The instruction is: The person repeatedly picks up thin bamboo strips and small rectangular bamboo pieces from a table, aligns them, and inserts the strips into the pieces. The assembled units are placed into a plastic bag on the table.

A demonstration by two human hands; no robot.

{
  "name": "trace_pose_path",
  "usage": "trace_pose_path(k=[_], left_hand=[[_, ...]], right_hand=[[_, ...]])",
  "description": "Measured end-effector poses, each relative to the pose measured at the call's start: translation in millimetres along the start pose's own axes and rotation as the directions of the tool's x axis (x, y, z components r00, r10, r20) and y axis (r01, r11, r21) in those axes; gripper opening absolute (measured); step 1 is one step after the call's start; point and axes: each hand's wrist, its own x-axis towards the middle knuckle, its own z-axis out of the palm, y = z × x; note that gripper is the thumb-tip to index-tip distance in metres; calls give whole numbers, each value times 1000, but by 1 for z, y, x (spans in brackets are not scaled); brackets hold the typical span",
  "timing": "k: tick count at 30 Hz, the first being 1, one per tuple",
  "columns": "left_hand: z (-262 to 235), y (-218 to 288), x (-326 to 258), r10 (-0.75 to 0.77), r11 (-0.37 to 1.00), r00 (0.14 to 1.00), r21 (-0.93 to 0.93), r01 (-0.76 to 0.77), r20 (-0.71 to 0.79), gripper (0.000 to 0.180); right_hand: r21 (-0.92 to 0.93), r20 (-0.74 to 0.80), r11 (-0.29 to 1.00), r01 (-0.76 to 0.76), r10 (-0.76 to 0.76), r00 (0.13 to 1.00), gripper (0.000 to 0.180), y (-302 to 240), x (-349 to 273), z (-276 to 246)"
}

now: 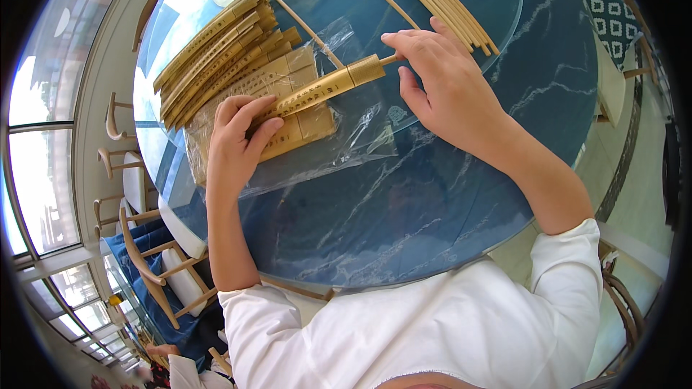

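Left fingers [254,106] pinch long, glossy gold sleeve [328,88]; right fingers [416,45] flank slim round stick [390,60], grip unclear; white-veined blue worktop [375,223].

You have a round, blue, white-veined surface [404,223] bearing a clear round disc [499,11]. A clear plastic bag [367,137] lies there; beyond the bag's left side sits a pile of gold strips [216,50], and beyond its right, a row of slim wooden sticks [441,0].
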Motion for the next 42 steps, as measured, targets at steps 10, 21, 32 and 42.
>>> trace_pose_path(k=[10, 21, 32, 42], left_hand=[[2, 3, 0, 5, 1000, 1000, -17, -5, -6, 33], [2, 4, -2, -23, 1000, 1000, -13, 23, -3, 34], [5, -1, 0, 103, 995, 994, 6, -103, -34, 34], [6, -5, 0, 86, 996, 991, -2, -87, -100, 30]], right_hand=[[95, 62, 995, -5, -1, 998, 51, -7, -3, 0], [109, 73, 991, -75, 67, 995, 43, 4, 6, -4], [-169, 139, 981, 99, -75, 987, 23, 6, 19, 20], [38, 211, 999, -25, 17, 977, 27, 10, 31, 33]])
